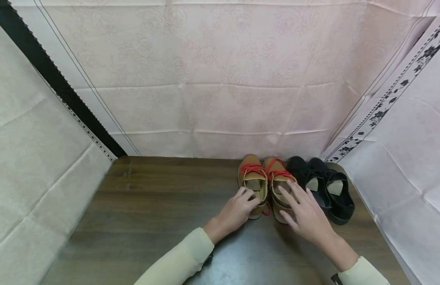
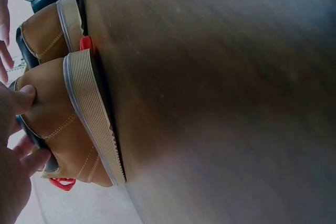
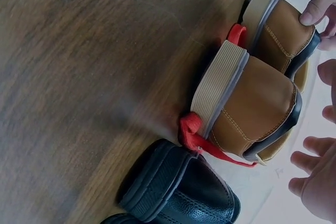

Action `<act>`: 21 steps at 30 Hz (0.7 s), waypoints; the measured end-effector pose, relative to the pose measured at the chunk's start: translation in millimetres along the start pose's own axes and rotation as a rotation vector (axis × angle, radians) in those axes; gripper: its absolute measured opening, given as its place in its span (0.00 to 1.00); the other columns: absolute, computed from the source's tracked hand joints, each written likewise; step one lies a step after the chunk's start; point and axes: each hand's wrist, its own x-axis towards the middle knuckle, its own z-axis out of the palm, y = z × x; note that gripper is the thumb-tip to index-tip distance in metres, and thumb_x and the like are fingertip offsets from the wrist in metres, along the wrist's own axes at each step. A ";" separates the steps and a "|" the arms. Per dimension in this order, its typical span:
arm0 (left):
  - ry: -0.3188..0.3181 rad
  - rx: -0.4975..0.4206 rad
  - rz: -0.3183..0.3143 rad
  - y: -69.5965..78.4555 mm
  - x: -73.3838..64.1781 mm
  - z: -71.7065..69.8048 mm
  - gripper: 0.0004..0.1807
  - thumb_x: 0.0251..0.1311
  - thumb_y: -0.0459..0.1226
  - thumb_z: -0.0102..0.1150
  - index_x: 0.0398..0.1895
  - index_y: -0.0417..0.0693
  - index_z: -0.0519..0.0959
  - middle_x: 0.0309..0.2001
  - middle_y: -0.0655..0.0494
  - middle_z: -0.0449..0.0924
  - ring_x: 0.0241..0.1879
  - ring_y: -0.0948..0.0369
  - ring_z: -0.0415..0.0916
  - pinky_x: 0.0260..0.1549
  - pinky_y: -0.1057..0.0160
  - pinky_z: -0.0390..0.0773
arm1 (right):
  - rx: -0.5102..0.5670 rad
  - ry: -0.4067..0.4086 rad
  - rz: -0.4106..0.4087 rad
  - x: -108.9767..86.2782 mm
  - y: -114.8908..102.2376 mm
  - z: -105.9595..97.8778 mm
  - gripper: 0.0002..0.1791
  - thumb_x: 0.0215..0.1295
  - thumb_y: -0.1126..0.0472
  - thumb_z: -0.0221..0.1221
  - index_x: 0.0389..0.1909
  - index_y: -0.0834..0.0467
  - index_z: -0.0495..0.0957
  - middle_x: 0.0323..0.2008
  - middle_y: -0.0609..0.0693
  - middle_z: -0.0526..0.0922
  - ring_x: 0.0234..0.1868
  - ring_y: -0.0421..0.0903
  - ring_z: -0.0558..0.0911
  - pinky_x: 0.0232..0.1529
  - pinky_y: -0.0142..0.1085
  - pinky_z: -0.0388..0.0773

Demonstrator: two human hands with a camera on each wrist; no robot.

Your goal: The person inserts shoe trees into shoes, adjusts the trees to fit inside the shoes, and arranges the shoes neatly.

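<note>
Two tan shoes with red laces stand side by side on a wood-grain surface, toes toward the back. My left hand grips the left tan shoe at its heel; in the left wrist view the thumb presses on the outer back of this shoe and other fingers reach its collar. My right hand hovers over the right tan shoe, fingers spread. The right wrist view shows those fingers apart from that shoe, with a red lace hanging down its side onto the surface.
A pair of black shoes stands right of the tan pair, close to the right side wall. The wood-grain surface extends to the left. A pale patterned sheet covers the back, just behind the toes.
</note>
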 end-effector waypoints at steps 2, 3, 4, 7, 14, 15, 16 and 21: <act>0.003 0.010 0.004 0.5 0.8 0.1 0.07 0.66 0.35 0.68 0.46 0.53 0.86 0.45 0.57 0.81 0.47 0.59 0.76 0.43 0.69 0.83 | 0.002 -0.001 0.008 0.0 0.0 0.0 0.47 0.59 0.48 0.72 0.78 0.50 0.65 0.76 0.64 0.65 0.74 0.64 0.68 0.65 0.71 0.66; 0.003 0.014 0.005 0.6 0.9 -0.4 0.08 0.66 0.36 0.69 0.46 0.53 0.86 0.46 0.57 0.82 0.48 0.59 0.76 0.44 0.69 0.83 | 0.003 -0.003 0.011 0.0 0.0 0.2 0.47 0.59 0.48 0.72 0.78 0.50 0.65 0.76 0.64 0.65 0.74 0.64 0.68 0.65 0.71 0.66; 0.002 0.013 0.005 0.4 1.0 -1.4 0.09 0.65 0.38 0.70 0.47 0.53 0.86 0.47 0.57 0.82 0.49 0.59 0.77 0.45 0.69 0.83 | 0.004 -0.005 0.015 0.0 0.0 0.5 0.47 0.59 0.48 0.72 0.78 0.50 0.64 0.76 0.64 0.64 0.74 0.64 0.68 0.65 0.71 0.66; -0.001 -0.005 -0.004 -0.7 0.4 -8.0 0.13 0.64 0.41 0.71 0.51 0.50 0.86 0.50 0.56 0.82 0.53 0.59 0.78 0.49 0.68 0.83 | 0.009 -0.006 0.028 0.7 -0.9 0.3 0.46 0.60 0.48 0.71 0.78 0.50 0.64 0.76 0.64 0.64 0.74 0.64 0.68 0.65 0.70 0.66; 0.062 -0.002 -0.077 -15.4 -6.7 -36.7 0.25 0.64 0.46 0.70 0.59 0.42 0.82 0.56 0.45 0.82 0.60 0.52 0.79 0.60 0.59 0.80 | 0.044 0.018 0.078 12.7 -9.2 -1.8 0.41 0.64 0.48 0.68 0.76 0.53 0.67 0.76 0.64 0.65 0.74 0.65 0.68 0.68 0.69 0.64; 0.064 0.013 -0.098 -18.4 -9.0 -41.7 0.26 0.64 0.47 0.71 0.60 0.41 0.81 0.57 0.44 0.82 0.60 0.50 0.79 0.62 0.57 0.79 | 0.047 0.023 0.085 15.6 -10.9 -2.2 0.40 0.64 0.48 0.67 0.75 0.53 0.68 0.76 0.64 0.65 0.74 0.64 0.68 0.69 0.69 0.63; 0.063 0.033 -0.120 -21.7 -11.9 -46.2 0.28 0.64 0.47 0.71 0.61 0.40 0.80 0.58 0.42 0.81 0.61 0.49 0.79 0.63 0.55 0.79 | 0.049 0.026 0.089 18.7 -12.6 -2.6 0.40 0.64 0.47 0.67 0.75 0.53 0.68 0.76 0.63 0.65 0.74 0.64 0.67 0.69 0.69 0.64; -0.010 0.142 -0.217 -36.0 -25.9 -68.1 0.33 0.67 0.50 0.67 0.67 0.37 0.75 0.64 0.38 0.78 0.64 0.43 0.76 0.66 0.47 0.75 | 0.056 0.023 0.100 34.6 -21.0 -4.9 0.39 0.67 0.46 0.64 0.76 0.52 0.67 0.77 0.62 0.63 0.75 0.64 0.66 0.71 0.68 0.60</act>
